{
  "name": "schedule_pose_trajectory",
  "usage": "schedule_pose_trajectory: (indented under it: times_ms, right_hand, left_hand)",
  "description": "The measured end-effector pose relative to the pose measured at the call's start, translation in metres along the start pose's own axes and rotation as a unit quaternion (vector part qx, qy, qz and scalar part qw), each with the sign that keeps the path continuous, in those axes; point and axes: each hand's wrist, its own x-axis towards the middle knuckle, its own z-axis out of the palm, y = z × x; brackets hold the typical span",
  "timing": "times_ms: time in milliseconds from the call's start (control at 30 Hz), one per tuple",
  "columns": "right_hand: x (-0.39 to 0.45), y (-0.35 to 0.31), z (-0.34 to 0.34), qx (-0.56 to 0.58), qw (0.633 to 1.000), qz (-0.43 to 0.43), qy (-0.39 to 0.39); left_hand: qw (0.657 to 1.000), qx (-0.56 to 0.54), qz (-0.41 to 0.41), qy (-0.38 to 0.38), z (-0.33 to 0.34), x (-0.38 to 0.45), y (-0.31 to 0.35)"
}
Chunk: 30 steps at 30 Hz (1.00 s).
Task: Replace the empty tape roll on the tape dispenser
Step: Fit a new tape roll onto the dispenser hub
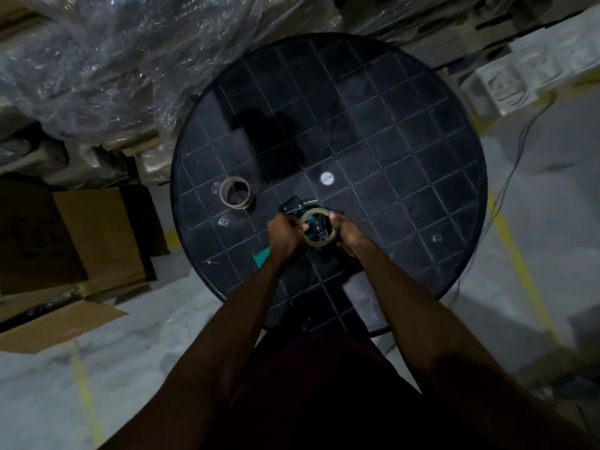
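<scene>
Over a round black table [406, 131], both hands, left hand [283, 233] and right hand [349, 231], clamp a tape roll [319, 243] on the green tape dispenser [293, 207]'s hub; uneven pressure could seat it crooked.

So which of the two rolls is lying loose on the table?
The roll farther out to the left, lying flat and untouched. The other roll sits on the dispenser, gripped by both hands.

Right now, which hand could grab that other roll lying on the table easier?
Probably the left hand. The loose roll lies on the round table on the left, nearer that hand. The right hand sits across the dispenser, farther away.
</scene>
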Motion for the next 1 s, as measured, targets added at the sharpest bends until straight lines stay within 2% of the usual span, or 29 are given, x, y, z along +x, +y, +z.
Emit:
schedule_pose_trajectory:
  times_ms: [167,433,667,1000]
  right_hand:
    - [0.0,-0.002,0.001,0.042,0.999,0.014,-0.01]
    - [0.015,0.005,0.001,0.007,1.0,0.014,0.011]
    - [0.013,0.002,0.001,-0.006,1.0,0.002,-0.012]
    - [0.018,0.002,0.003,-0.023,1.0,-0.006,-0.012]
  left_hand:
    - [1.0,0.01,-0.003,-0.014,0.001,0.003,0.001]
    - [0.999,0.037,-0.023,-0.03,0.001,0.01,0.0]
    - [0.995,0.075,-0.064,-0.031,0.0,0.018,0.001]
    - [0.993,0.102,-0.059,-0.024,0.009,0.017,0.001]
